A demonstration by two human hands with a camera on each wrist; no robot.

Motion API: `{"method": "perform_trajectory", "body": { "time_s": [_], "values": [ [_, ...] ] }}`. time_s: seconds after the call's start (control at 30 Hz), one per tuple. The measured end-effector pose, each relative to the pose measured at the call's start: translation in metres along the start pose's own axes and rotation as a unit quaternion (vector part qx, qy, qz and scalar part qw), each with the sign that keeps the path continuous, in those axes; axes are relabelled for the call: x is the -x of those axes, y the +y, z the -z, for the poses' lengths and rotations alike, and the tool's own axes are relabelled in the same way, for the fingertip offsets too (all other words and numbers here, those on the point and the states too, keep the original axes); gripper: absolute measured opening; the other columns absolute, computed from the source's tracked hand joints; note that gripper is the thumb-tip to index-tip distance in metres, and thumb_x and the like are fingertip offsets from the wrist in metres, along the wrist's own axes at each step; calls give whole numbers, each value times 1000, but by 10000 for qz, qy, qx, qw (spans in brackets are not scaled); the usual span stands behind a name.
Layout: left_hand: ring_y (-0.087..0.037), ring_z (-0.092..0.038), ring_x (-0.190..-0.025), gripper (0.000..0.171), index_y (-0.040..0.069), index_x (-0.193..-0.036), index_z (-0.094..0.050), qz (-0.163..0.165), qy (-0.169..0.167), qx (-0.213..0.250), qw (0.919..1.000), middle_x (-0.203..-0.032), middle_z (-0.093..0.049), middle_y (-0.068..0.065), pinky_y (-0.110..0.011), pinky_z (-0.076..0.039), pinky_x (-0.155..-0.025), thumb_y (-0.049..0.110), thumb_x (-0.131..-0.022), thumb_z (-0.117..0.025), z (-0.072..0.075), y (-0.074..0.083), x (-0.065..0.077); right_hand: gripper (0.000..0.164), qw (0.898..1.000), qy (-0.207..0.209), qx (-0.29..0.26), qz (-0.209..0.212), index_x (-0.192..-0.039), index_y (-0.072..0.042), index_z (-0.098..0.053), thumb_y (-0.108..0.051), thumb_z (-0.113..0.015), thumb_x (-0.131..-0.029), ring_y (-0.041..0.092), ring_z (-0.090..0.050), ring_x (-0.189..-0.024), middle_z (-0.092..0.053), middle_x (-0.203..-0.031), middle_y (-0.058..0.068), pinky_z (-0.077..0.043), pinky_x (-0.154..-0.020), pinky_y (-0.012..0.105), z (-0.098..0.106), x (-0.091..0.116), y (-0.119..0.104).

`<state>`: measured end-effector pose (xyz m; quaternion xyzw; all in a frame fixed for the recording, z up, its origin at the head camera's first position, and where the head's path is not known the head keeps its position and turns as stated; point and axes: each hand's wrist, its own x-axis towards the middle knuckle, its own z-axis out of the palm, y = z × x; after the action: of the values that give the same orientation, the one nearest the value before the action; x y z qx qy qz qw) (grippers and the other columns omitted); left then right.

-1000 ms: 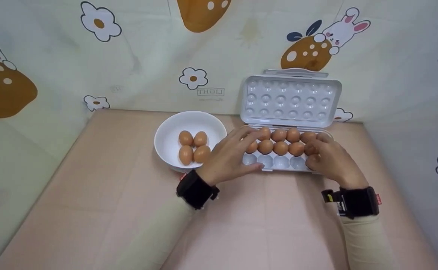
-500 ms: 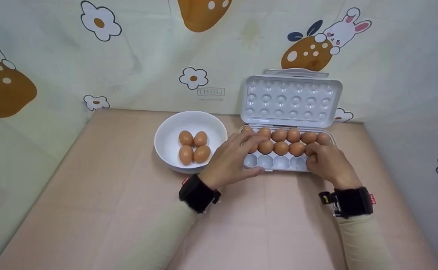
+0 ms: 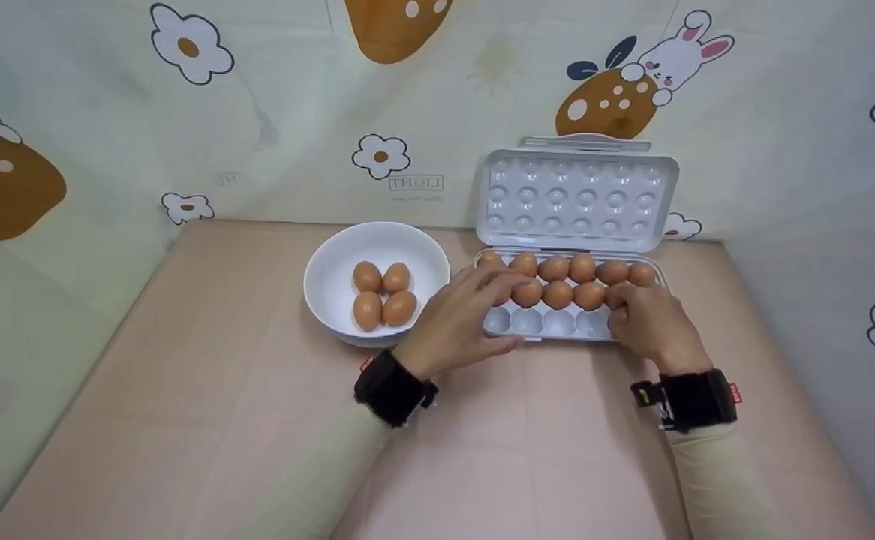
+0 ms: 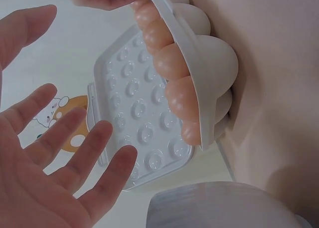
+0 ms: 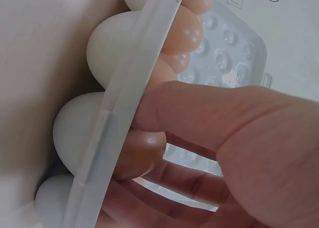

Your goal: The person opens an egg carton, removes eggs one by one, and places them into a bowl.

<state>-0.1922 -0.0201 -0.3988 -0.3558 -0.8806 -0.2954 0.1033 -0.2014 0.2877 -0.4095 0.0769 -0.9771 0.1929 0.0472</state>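
Note:
My left hand (image 3: 456,322) is over the left end of a white egg tray (image 3: 482,330), its fingers spread and holding nothing. In the left wrist view those fingers (image 4: 84,143) stand apart from the tray. At the tray's right end, my right hand (image 3: 655,326) grips a brown egg (image 5: 147,153) between thumb and fingers, low in the tray; which cup it sits in is partly hidden. Brown eggs (image 3: 554,268) fill the back row, and more eggs (image 3: 557,295) stand in the middle row. Several front cups (image 3: 559,322) hold no egg.
The tray's lid (image 3: 580,199) stands raised behind it against the patterned cloth backdrop (image 3: 280,112). Left of the tray, a white bowl (image 3: 325,270) contains several brown eggs (image 3: 368,309). A pinkish cloth (image 3: 272,420) covers the table.
My right hand has shifted slightly left and towards me, uncovering the egg at the right end of the back row. The left hand has barely moved, and the head view has shifted slightly.

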Motion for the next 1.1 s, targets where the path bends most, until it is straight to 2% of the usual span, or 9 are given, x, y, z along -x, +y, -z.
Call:
{"method": "perform_trajectory", "body": {
  "time_s": [0.2, 0.27, 0.37, 0.47, 0.6, 0.77, 0.9, 1.0, 1.1],
  "values": [
    [-23, -55, -125, 69, 22, -147, -57, -41, 217, 27, 9998, -138, -55, 0, -38, -52, -102, 35, -87, -89, 2, -2, 1, 18, 9976, 542, -160, 388, -86, -5, -72, 4, -59, -80, 31, -57, -82, -62, -89, 12, -45, -68, 42, 12, 4, -3],
    [-24, -56, -124, 68, 20, -147, -58, -97, 312, 71, 9994, -136, -55, -1, -38, -52, -103, 33, -87, -89, 3, -3, 0, 12, 9953, 722, -317, 568, -90, -4, -74, 2, -66, -82, 29, -59, -82, -64, -88, 11, -47, -69, 40, 16, 5, -6],
    [-23, -56, -121, 65, 19, -144, -60, -141, 461, 123, 9988, -136, -56, 0, -36, -51, -104, 32, -87, -89, 3, -3, -1, 15, 9909, 863, -692, 761, -100, -2, -76, -2, -79, -85, 26, -64, -85, -70, -93, 10, -54, -74, 36, 22, 6, -14],
    [-21, -57, -121, 62, 19, -141, -61, -155, 600, 158, 9980, -135, -57, 0, -34, -50, -106, 31, -87, -89, 3, -3, -2, 24, 9850, 902, -1190, 869, -109, -3, -77, -5, -85, -87, 24, -70, -91, -74, -102, 10, -57, -78, 22, 25, 6, -23],
    [-21, -58, -122, 61, 16, -140, -61, -169, 714, 232, 9970, -136, -59, -1, -33, -50, -107, 30, -87, -89, 4, -2, -3, 28, 9731, 931, -1877, 956, -115, -4, -75, -6, -85, -89, 25, -73, -98, -74, -110, 10, -54, -80, 8, 24, 6, -35],
    [-20, -59, -122, 61, 14, -139, -61, -188, 740, 348, 9965, -135, -60, -2, -31, -50, -108, 27, -87, -90, 5, -1, -4, 31, 9592, 1041, -2431, 995, -118, -7, -76, -10, -87, -89, 18, -71, -101, -74, -114, 5, -57, -83, 14, 20, 7, -48],
    [-18, -59, -124, 60, 14, -138, -61, -247, 771, 462, 9956, -134, -61, -2, -28, -49, -110, 26, -87, -90, 5, 0, -5, 32, 9425, 1026, -2984, 1100, -119, -6, -76, -14, -87, -90, 16, -72, -101, -76, -115, 5, -60, -84, 20, 15, 7, -59],
    [-18, -59, -125, 60, 13, -137, -61, -299, 814, 586, 9945, -134, -61, -2, -26, -49, -110, 26, -87, -91, 4, 1, -5, 33, 9278, 859, -3445, 1145, -121, -4, -74, -13, -85, -92, 15, -74, -105, -76, -120, 5, -60, -89, 23, 10, 7, -68],
    [-18, -60, -122, 58, 11, -135, -61, -404, 895, 737, 9924, -131, -61, -3, -25, -50, -107, 24, -87, -91, 2, 0, -5, 34, 9202, 686, -3690, 1110, -124, -5, -72, -12, -84, -93, 16, -73, -108, -73, -125, 3, -59, -93, 23, 6, 10, -75]
  ]
}}
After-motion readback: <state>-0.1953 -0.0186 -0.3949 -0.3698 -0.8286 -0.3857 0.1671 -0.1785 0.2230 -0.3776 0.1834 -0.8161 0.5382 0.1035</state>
